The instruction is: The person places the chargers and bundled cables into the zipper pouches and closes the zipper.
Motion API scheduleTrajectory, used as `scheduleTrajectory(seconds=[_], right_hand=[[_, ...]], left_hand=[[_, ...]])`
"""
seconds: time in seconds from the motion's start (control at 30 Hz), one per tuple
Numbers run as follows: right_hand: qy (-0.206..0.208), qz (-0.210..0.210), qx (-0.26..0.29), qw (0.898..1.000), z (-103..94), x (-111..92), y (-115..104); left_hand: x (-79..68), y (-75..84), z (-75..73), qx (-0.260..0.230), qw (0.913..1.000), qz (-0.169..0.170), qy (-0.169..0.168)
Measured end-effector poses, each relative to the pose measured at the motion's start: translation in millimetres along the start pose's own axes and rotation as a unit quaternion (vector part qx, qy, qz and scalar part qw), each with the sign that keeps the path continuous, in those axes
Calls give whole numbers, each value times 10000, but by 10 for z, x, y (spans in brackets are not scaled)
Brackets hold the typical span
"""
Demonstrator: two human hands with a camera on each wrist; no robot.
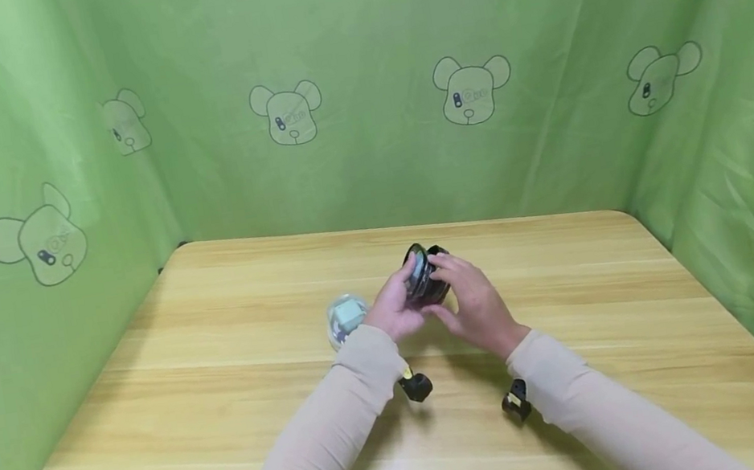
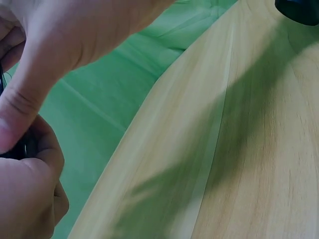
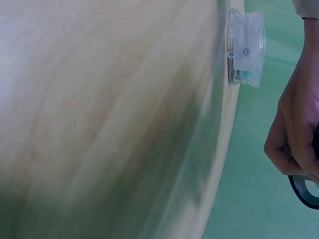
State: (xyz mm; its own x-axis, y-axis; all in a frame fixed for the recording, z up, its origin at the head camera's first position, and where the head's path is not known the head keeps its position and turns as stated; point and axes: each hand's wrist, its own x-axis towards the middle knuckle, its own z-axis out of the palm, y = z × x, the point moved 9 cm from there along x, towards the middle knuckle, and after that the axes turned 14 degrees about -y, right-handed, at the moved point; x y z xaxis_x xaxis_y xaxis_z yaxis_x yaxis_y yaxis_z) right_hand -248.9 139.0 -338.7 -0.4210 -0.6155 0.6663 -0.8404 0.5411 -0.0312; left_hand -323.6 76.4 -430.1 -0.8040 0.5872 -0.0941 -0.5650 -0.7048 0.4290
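Observation:
Both hands hold a round, glossy black-rimmed object (image 1: 419, 284) over the middle of the table. My left hand (image 1: 393, 307) grips it from the left, thumb up along its bluish, shiny face. On the other side, my right hand (image 1: 473, 303) has its fingers bent over the dark back and its thumb low near the bottom edge. Fingers cover much of the object, so its exact kind is unclear. Just left of my left hand, a round clear case (image 1: 347, 314) with a pale blue square inside sits on the table; its layered side (image 3: 246, 50) shows in the right wrist view.
The light wood table (image 1: 222, 372) has rounded corners. Green curtains (image 1: 382, 169) printed with bear heads enclose it at the back and both sides. Small black devices, a left one (image 1: 416, 386) and a right one (image 1: 516, 401), hang under the wrists.

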Motion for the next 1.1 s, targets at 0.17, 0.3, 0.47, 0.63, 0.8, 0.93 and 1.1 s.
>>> scheduleTrajectory(seconds=[0.17, 0.3, 0.47, 0.63, 0.8, 0.93, 1.1], right_hand=[[122, -72, 45, 9999, -26, 1, 7], [169, -75, 64, 9998, -36, 8, 13], [176, -55, 28, 9998, -31, 0, 27], [258, -202, -4, 9995, -38, -15, 8], [415, -344, 2, 9985, -65, -1, -39], [410, -297, -21, 9987, -70, 11, -50], [398, -210, -58, 9990, -63, 5, -29]], left_hand=[[13, -10, 24, -130, 9999, 9, -108], [27, -9, 35, -131, 9997, 12, -188], [39, -8, 27, -181, 9997, 38, -187], [40, 9, 3, -173, 9997, 126, -81], [37, 24, 11, -508, 9983, 260, -80], [49, 31, 24, -649, 9973, 298, -159], [70, 29, 38, -655, 9970, 308, -275]])
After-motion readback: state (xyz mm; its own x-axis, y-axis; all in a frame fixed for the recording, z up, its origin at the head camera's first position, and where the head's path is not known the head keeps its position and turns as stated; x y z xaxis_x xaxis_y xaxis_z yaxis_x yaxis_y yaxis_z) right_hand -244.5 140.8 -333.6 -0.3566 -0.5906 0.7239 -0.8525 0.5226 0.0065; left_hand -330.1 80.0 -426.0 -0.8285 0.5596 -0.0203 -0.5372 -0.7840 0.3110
